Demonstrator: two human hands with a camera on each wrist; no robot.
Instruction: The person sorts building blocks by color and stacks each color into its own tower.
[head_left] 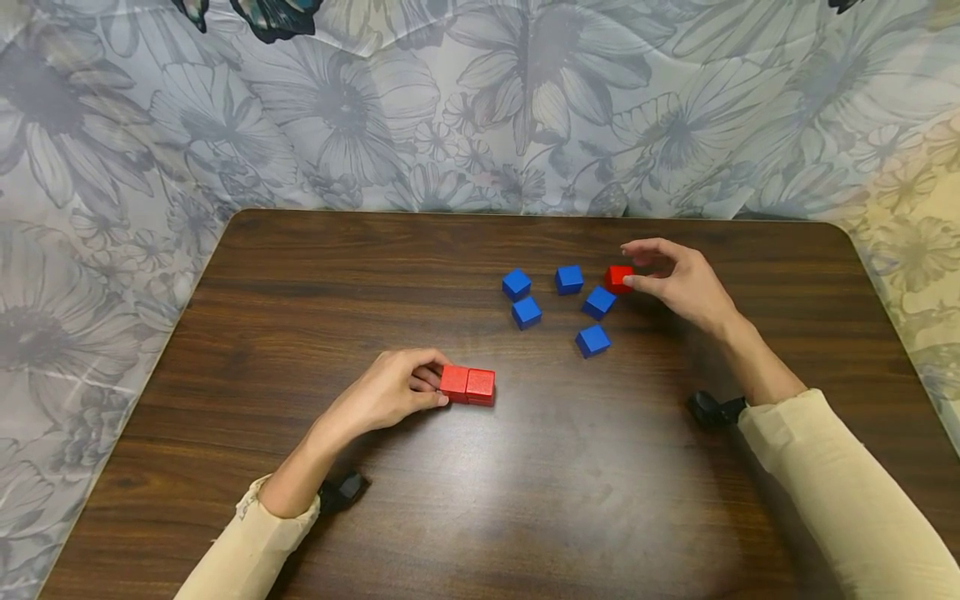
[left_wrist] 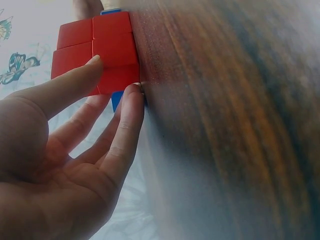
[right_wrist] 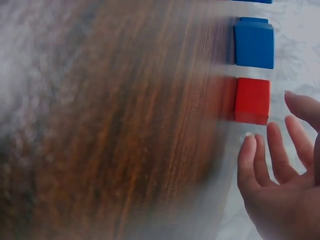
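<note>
"Start at my left. What do you see?"

"A cream sleeve, a black wrist device, then my left grip, low over the brown desk."

"And what does that one have?"

"It grasps the left end of a red stack, my thumb pressed on the near face. The left wrist view shows four red faces, two over two, edge to edge, standing on the desk."

"Further right?"

"A blue cube, with a second blue cube close by on my side of it. Next, a third blue cube toward the back, a fourth blue cube nearest me, and a fifth blue cube just beside a lone red cube on the desk."

"Is that red one held?"

"No. My right grip is released at its right side, fingers spread and slightly bent. My thumb is right by the cube; I can't tell whether it touches."

"And past that?"

"Another black device at my wrist and the other cream sleeve. Flowered cloth hangs behind the whole back edge."
</note>
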